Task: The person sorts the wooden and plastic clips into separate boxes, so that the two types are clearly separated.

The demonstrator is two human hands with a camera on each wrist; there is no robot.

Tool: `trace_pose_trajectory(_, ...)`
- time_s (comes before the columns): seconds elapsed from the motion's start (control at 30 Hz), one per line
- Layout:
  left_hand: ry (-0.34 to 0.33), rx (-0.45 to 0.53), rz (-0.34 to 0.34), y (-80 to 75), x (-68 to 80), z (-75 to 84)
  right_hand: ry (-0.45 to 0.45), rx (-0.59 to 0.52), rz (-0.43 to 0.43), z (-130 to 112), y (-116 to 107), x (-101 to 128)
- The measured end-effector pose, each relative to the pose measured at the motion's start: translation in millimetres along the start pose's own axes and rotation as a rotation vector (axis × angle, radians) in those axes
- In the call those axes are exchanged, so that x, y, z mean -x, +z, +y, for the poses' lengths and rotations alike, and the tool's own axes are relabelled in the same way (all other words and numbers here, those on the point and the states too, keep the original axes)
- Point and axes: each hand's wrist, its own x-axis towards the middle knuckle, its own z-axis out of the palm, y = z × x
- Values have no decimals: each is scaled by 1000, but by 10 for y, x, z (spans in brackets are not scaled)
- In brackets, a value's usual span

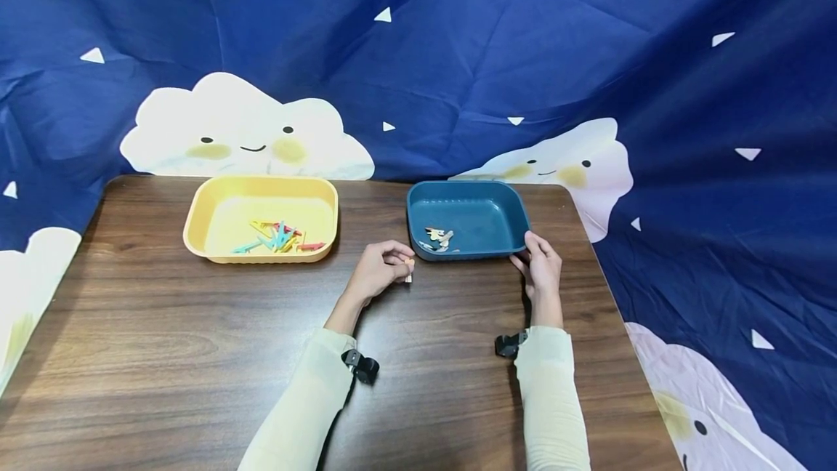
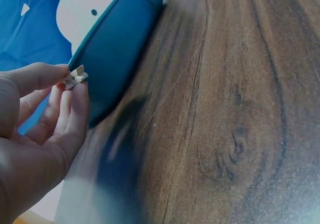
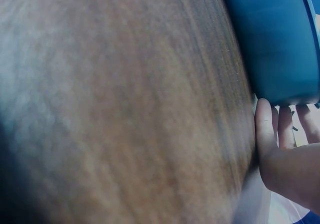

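My left hand (image 1: 381, 267) pinches a small wooden clothespin (image 1: 409, 271) between thumb and fingertips, beside the near left corner of a blue bin (image 1: 487, 247). The left wrist view shows the pale, split end of the clothespin (image 2: 76, 76) poking out past the fingertips, in front of the bin wall (image 2: 112, 51). At the bin's near right corner is my right hand (image 1: 541, 267), its mostly straight fingers (image 3: 285, 126) touching the outer wall. Several light wooden pieces (image 1: 442, 237) lie inside the blue bin at its near left.
A yellow bin (image 1: 203, 227) stands on the left of the brown wooden table (image 1: 196, 340), with several coloured plastic clothespins (image 1: 282, 237) in it. Behind the table hangs a blue cloth (image 1: 445, 57) with white clouds.
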Motion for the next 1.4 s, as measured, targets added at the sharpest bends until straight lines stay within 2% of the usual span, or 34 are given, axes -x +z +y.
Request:
trace_pose_trajectory(0.3,10,23,-10,-3,-71,67,-17,2,-5,11,0,6)
trace_pose_trajectory(0.5,56,-9,4,-9,-156,144,-36,-4,0,24,0,2)
trace_pose_trajectory(0.73,58,0,-13,-12,-234,233,-28,8,-10,-4,32,-13)
trace_pose_trajectory(0.93,77,-45,-18,-5,-291,290,-27,-6,-18,-17,32,-30)
trace_pose_trajectory(1.07,79,-80,-27,18,-330,334,-26,-10,-16,-4,29,-35)
trace_pose_trajectory(1.4,80,-95,-44,156,-505,436,-21,0,-13,13,4,-13)
